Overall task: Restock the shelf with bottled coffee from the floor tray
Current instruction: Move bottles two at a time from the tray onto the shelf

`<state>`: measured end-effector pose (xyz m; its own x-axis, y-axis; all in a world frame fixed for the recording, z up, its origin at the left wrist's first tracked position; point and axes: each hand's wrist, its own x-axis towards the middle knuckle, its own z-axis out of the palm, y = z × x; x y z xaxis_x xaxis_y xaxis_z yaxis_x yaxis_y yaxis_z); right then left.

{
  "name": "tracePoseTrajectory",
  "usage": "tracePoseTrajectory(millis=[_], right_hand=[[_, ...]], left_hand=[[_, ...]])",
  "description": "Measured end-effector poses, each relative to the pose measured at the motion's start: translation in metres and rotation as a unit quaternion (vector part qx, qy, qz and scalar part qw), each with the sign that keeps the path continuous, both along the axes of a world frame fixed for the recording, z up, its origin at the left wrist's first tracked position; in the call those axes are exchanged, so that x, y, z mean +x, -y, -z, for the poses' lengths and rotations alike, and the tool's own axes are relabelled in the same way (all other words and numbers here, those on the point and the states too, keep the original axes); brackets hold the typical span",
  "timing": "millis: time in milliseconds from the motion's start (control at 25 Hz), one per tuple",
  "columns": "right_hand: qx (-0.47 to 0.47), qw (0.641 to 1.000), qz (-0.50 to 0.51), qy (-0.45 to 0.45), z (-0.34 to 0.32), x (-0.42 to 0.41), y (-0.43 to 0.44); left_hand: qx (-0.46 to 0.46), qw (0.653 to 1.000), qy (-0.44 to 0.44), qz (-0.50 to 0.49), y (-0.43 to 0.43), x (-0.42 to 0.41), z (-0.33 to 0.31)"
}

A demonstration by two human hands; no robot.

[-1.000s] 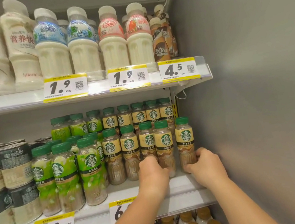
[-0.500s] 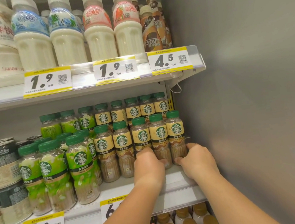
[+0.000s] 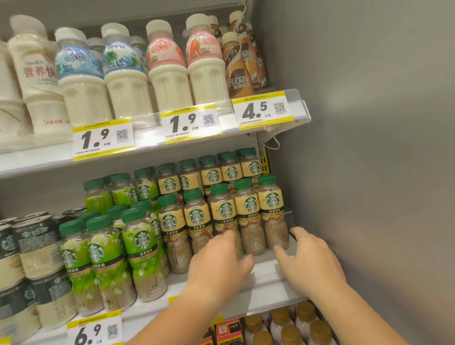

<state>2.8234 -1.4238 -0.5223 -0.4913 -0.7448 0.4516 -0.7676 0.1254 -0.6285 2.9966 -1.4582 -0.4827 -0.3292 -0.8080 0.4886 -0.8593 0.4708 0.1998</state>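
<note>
- The yellow-label coffee bottles [image 3: 249, 215] stand upright in a front row on the middle shelf [image 3: 264, 268], centre right of the frame.
- The left hand [image 3: 220, 262] has relaxed fingers and holds nothing; its fingertips overlap the middle bottle's lower part.
- The right hand [image 3: 308, 259] is loosely spread and empty, just beside the rightmost bottle's base.

1.9 on two upper price tags [image 3: 101, 138], 4.5 on third tag [image 3: 261, 110]; 6.9 on lower tag [image 3: 94, 335]; "ESCAFE" on brown bottle [image 3: 236, 69]; Starbucks logo on coffee bottles [image 3: 224, 215]
</note>
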Motion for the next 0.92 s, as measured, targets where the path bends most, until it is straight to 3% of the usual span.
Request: tracePoseTrajectory(millis=[160,440,600,920], right_hand=[[-0.005,0.988,-0.074,-0.135,0.02,0.016,-0.041],[0.016,0.957,-0.078,-0.28,0.075,0.047,-0.103],[0.055,0.957,-0.105,-0.264,0.15,0.067,-0.138],[0.237,0.931,-0.227,-0.161,0.335,0.098,-0.187]], left_hand=[[-0.064,0.994,0.085,0.004,-0.03,0.049,0.004],[-0.099,0.982,0.156,0.046,-0.08,0.129,0.086],[-0.052,0.986,0.148,0.049,-0.117,0.172,0.176],[0.192,0.966,0.173,0.026,-0.17,0.222,0.372]])
